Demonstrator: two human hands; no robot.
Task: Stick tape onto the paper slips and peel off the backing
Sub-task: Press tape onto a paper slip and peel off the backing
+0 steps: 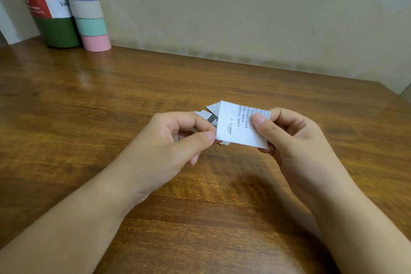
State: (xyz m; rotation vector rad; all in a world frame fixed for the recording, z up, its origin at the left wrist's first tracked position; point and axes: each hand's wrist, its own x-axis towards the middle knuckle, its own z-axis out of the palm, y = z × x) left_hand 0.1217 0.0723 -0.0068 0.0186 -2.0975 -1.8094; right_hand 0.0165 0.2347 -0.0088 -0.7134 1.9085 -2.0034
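A white paper slip [238, 127] with printed text is held above the wooden table [111, 95], near its middle. My right hand [287, 138] pinches the slip's right side between thumb and fingers. My left hand [175, 138] pinches its lower left corner with thumb and forefinger. Further printed slips [211, 115] lie under and behind the held one, partly hidden by it and by my left fingers. I cannot tell whether tape is on the slip.
A stack of pastel tape rolls [89, 13] stands at the back left against the wall, next to a dark green bottle [49, 4] with a red and white label. The table's right edge [395, 95] runs close to the wall.
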